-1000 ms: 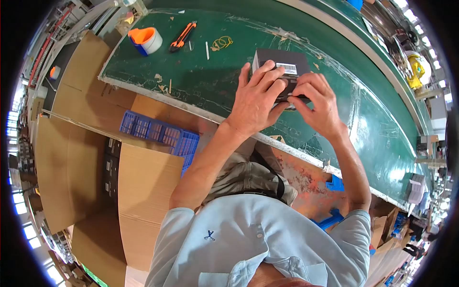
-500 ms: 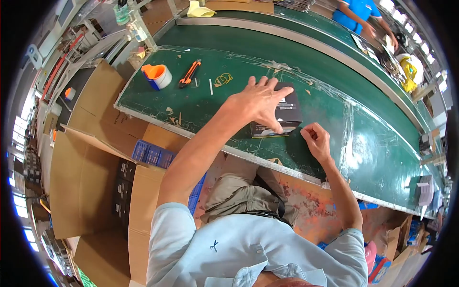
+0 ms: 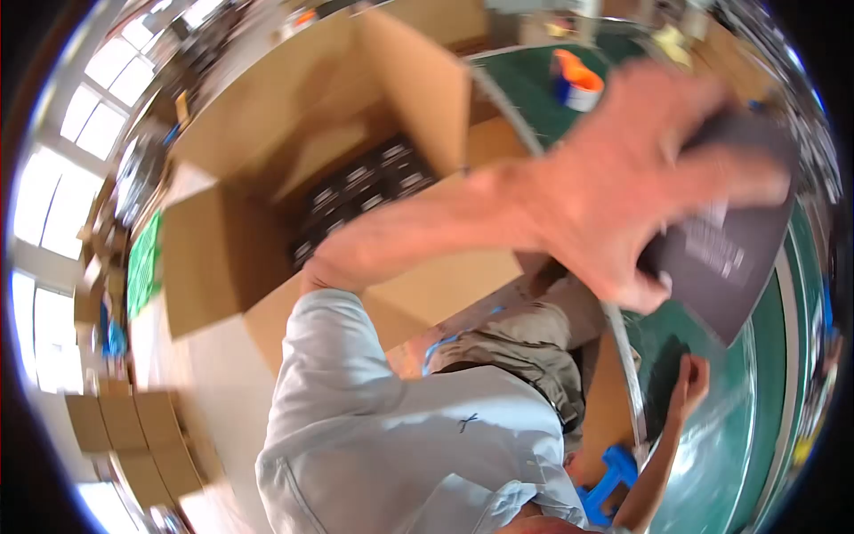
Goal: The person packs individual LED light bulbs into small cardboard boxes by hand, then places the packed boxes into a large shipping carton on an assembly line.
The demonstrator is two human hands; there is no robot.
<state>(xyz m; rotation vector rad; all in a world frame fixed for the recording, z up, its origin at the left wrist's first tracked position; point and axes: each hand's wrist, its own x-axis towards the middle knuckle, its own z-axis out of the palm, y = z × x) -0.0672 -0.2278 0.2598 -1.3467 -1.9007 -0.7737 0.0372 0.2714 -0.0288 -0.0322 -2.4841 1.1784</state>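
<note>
My left hand [image 3: 614,178] is blurred and close to the camera, its fingers spread around a dark box [image 3: 734,258] with small pale print. The box is held up over the green table [image 3: 525,80]. At the table's near side rests my right hand [image 3: 692,383], its fingers curled in with nothing visible in them. An open cardboard carton [image 3: 205,258] stands on the left, with several dark boxes [image 3: 356,182] in rows inside.
An orange, white and blue tape dispenser [image 3: 580,82] sits on the table beyond my left hand. Stacked cartons [image 3: 147,432] stand at the lower left. A blue object [image 3: 614,481] is below the table's near edge.
My left hand has lifted the dark box off the table, and it looks much closer. The view has turned left, bringing the carton's inside into sight. My right hand stays curled.
</note>
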